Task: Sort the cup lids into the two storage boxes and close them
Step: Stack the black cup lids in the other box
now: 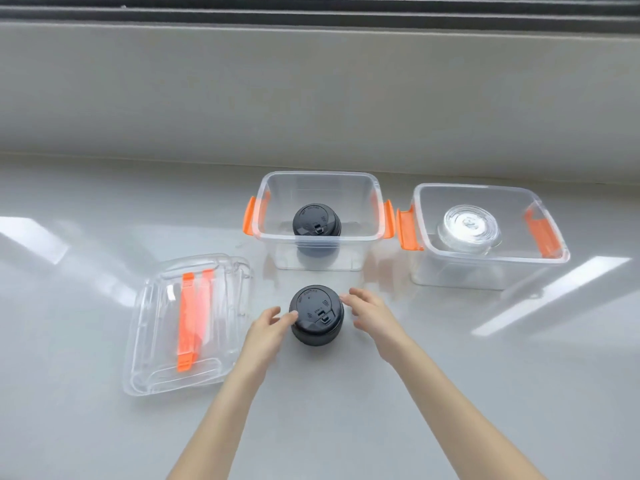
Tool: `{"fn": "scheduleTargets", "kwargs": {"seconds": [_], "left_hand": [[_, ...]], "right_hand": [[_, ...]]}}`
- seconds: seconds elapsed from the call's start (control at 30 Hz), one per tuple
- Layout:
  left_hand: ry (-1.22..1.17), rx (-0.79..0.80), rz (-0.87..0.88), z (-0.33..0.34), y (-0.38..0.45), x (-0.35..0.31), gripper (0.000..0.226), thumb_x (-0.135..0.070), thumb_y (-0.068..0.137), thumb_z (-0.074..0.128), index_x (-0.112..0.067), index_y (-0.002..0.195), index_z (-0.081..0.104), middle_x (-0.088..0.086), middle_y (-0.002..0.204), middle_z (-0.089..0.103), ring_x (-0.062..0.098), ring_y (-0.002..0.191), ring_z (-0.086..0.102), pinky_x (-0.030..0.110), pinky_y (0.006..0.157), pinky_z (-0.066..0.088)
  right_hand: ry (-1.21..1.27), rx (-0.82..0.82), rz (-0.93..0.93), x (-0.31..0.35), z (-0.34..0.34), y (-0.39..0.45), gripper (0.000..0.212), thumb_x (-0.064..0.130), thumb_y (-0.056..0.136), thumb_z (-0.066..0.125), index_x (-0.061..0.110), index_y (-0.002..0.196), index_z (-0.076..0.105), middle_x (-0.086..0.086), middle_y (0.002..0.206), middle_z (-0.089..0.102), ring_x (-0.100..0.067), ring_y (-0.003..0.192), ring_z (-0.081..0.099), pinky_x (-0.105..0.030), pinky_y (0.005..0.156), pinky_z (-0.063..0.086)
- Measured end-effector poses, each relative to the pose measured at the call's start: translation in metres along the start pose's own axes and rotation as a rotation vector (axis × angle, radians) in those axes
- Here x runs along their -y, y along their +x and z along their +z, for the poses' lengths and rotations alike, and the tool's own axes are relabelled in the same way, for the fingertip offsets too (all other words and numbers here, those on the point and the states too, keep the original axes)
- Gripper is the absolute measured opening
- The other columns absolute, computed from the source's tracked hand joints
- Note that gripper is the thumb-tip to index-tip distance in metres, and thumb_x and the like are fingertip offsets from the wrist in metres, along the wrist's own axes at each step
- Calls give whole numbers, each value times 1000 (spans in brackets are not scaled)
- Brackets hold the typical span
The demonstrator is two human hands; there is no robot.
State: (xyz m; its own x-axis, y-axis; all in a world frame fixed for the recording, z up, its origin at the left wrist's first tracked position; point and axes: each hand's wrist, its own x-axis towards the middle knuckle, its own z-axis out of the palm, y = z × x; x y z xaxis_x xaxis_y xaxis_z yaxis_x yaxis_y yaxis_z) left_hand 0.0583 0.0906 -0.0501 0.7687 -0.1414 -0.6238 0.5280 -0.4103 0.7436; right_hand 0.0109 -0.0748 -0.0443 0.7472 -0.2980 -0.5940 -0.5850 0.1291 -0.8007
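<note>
A stack of black cup lids (317, 315) stands on the grey counter in front of me. My left hand (268, 329) touches its left side with the fingertips, fingers apart. My right hand (372, 315) hovers just right of the stack, fingers spread, holding nothing. Behind the stack an open clear storage box (320, 251) with orange latches holds another stack of black lids (317, 221). To its right a second open clear box (485, 271) holds a stack of clear lids (469, 230).
Two clear box covers with orange handles (188, 323) lie stacked on the counter to the left. A low wall (311, 98) runs behind the boxes, with a dark window track above it.
</note>
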Motion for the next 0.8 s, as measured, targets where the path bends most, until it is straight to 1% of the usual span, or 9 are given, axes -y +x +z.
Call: {"fn": "scheduleTargets", "kwargs": {"seconds": [0.13, 0.17, 0.23, 0.27, 0.33, 0.4, 0.5, 0.57, 0.8], "left_hand": [[-63, 59, -51, 9, -1, 5, 58, -31, 87, 56, -10, 137, 37, 14, 137, 50, 28, 118, 51, 32, 71, 41], [-90, 66, -55, 11, -2, 5, 58, -31, 87, 56, -9, 138, 37, 11, 137, 50, 25, 115, 51, 31, 70, 42], [-149, 70, -60, 14, -1, 6, 60, -28, 88, 56, -8, 140, 34, 8, 138, 48, 21, 117, 49, 32, 78, 42], [-169, 66, -55, 16, -1, 6, 60, -26, 88, 56, -7, 140, 33, 6, 135, 49, 20, 116, 49, 32, 81, 40], [-185, 73, -25, 19, -2, 4, 49, -21, 88, 56, -8, 133, 41, 1, 121, 53, 15, 104, 51, 30, 75, 40], [-195, 86, 0, 20, -4, 3, 34, -18, 88, 55, -11, 121, 50, -3, 109, 57, 8, 92, 53, 25, 67, 39], [-217, 80, 12, 16, -5, 2, 43, -21, 86, 58, -12, 127, 49, 0, 122, 58, 16, 108, 54, 28, 74, 41], [-221, 78, 43, 11, -6, -1, 43, -22, 85, 59, -14, 126, 50, 3, 127, 58, 21, 115, 54, 31, 80, 42], [-214, 61, 251, -11, -24, -43, 34, -27, 84, 61, -20, 117, 55, 2, 118, 62, 23, 109, 60, 28, 77, 46]], "right_hand": [[-17, -19, 44, -6, 11, 8, 57, 32, 89, 54, 11, 138, 35, -5, 142, 42, -20, 127, 42, -33, 102, 36], [-17, -10, 52, -6, 13, 8, 55, 30, 89, 54, 10, 138, 36, -5, 137, 46, -18, 120, 47, -30, 99, 39], [-2, -1, 43, -6, 18, 7, 46, 26, 90, 53, 9, 132, 43, -4, 121, 55, -11, 99, 53, -20, 78, 43], [0, -12, 36, -6, 20, 7, 42, 23, 91, 52, 9, 130, 45, -3, 115, 57, -11, 93, 53, -18, 69, 41], [-1, -45, 35, -6, 22, 7, 37, 19, 91, 50, 9, 127, 48, -3, 112, 58, -13, 94, 53, -17, 63, 39], [4, -60, 47, -5, 23, 6, 35, 15, 91, 49, 8, 125, 49, -5, 109, 59, -12, 87, 55, -17, 62, 39], [22, -51, 56, -3, 22, 2, 32, 14, 90, 51, 7, 121, 52, -6, 107, 59, -3, 76, 54, -16, 60, 39], [29, -38, 28, 2, 21, -3, 27, 16, 91, 51, 9, 117, 54, -4, 105, 60, -1, 75, 54, -14, 59, 39], [33, -58, -201, 46, 15, -25, 13, 24, 87, 59, 23, 99, 55, -1, 101, 61, -1, 83, 57, -17, 72, 44]]}}
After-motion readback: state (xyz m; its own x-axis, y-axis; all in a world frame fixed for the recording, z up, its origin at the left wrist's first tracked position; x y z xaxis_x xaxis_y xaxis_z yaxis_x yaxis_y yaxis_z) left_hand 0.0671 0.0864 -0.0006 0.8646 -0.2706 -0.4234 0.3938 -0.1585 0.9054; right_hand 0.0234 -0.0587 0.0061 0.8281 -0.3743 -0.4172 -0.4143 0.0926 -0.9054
